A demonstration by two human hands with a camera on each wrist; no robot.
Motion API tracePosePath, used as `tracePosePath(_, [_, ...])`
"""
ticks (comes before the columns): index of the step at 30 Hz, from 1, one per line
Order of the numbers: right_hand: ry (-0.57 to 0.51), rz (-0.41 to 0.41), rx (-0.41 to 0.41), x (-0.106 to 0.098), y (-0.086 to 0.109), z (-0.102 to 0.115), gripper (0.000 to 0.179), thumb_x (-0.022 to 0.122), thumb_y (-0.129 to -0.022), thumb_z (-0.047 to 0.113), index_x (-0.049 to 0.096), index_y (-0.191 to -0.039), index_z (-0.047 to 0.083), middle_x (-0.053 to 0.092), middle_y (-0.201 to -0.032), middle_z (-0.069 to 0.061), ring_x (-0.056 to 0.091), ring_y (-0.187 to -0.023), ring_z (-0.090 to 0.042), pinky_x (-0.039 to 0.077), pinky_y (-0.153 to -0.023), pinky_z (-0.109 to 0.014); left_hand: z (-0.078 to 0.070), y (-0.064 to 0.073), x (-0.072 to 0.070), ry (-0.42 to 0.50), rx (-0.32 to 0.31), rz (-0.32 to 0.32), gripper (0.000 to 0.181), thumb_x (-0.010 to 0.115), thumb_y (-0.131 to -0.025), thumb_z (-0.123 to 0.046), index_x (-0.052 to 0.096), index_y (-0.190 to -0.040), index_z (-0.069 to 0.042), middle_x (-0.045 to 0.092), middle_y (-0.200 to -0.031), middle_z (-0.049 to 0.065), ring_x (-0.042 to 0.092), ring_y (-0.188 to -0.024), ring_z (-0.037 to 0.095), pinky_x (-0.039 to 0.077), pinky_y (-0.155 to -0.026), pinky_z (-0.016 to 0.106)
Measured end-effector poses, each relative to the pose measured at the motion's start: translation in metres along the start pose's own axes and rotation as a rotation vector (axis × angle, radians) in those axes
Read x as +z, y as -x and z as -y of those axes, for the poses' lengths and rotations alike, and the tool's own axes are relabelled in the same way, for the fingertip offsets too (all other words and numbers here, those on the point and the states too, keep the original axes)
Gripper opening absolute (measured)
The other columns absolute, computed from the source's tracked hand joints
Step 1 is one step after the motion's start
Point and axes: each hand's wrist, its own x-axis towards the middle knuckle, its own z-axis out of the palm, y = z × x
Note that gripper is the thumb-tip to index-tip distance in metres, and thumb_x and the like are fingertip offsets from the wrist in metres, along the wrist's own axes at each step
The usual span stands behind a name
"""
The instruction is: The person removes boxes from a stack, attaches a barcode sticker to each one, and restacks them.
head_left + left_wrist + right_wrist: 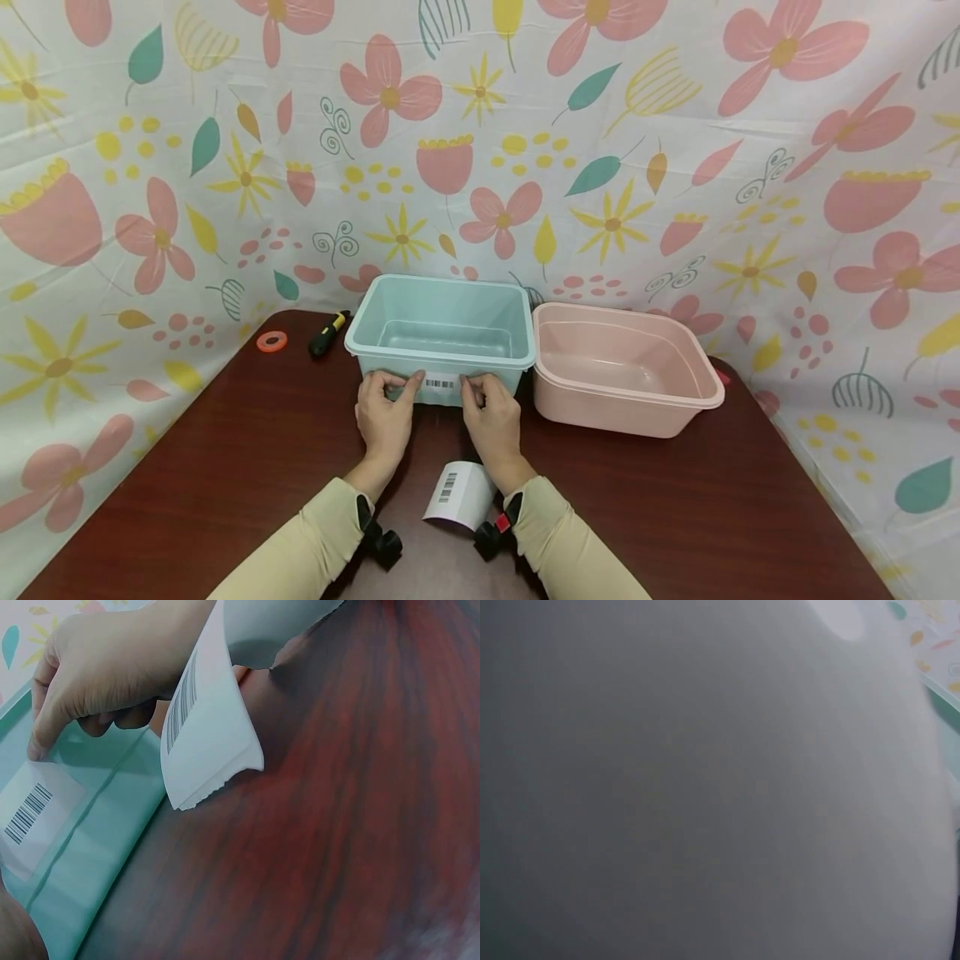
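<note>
A white barcode label lies against the front wall of a light blue-green plastic basin. My left hand pinches the label's left end between thumb and curled forefinger. At the other end, my right hand does the same, its thumb tip on the label's upper corner in the left wrist view. Beside my right wrist, a curled white strip of labels with another barcode has a torn edge. Close to the lens, a pale blurred surface fills most of the right wrist view.
A pink basin stands right beside the blue-green one. At the back left of the dark wooden table are a black-and-yellow utility knife and an orange roll of tape. A flowered cloth hangs behind.
</note>
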Motion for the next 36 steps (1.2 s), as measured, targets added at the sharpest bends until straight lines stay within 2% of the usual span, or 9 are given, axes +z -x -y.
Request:
tracePosePath(11, [-0.005, -0.007, 0.001, 0.0001, 0.0004, -0.0016, 0.016, 0.073, -0.090, 0.004, 0.063, -0.079, 0.010, 0.049, -0.065, 0.002, 0.047, -0.055, -0.008, 0.038, -0.049, -0.017, -0.0014, 0.0001, -0.0011, 0.019, -0.029, 0.000, 0.036, 0.079, -0.087, -0.044, 0.056, -0.077, -0.017, 0.051, -0.085, 0.004, 0.047, -0.080, 0.020, 0.031, -0.080, 0.039])
tracePosePath(24, [0.001, -0.019, -0.015, -0.0030, 0.0000, -0.0027, 0.019, 0.074, -0.089, 0.002, 0.061, -0.078, 0.009, 0.047, -0.064, 0.003, 0.044, -0.054, -0.006, 0.038, -0.048, -0.018, -0.0022, 0.0006, -0.0024, 0.036, -0.051, -0.004, 0.038, 0.078, -0.087, -0.044, 0.055, -0.077, -0.017, 0.050, -0.086, 0.003, 0.047, -0.079, 0.019, 0.033, -0.073, 0.037])
tracePosePath(31, [0.005, -0.001, -0.011, -0.0039, 0.0020, -0.0042, 0.018, 0.074, -0.090, 0.003, 0.061, -0.079, 0.010, 0.046, -0.065, 0.003, 0.043, -0.055, -0.005, 0.038, -0.048, -0.019, -0.0028, 0.0018, -0.0031, 0.042, -0.051, 0.003, 0.038, 0.078, -0.087, -0.044, 0.055, -0.078, -0.016, 0.051, -0.086, 0.003, 0.047, -0.078, 0.019, 0.034, -0.071, 0.036])
tracePosePath(36, [-0.033, 0.028, -0.007, -0.0048, 0.0053, -0.0042, 0.015, 0.072, -0.092, 0.005, 0.062, -0.081, 0.010, 0.046, -0.064, 0.004, 0.043, -0.055, -0.005, 0.039, -0.048, -0.020, -0.0014, 0.0054, -0.0044, 0.066, -0.056, 0.007, 0.037, 0.079, -0.087, -0.042, 0.054, -0.077, -0.016, 0.050, -0.085, 0.002, 0.047, -0.079, 0.019, 0.035, -0.071, 0.035])
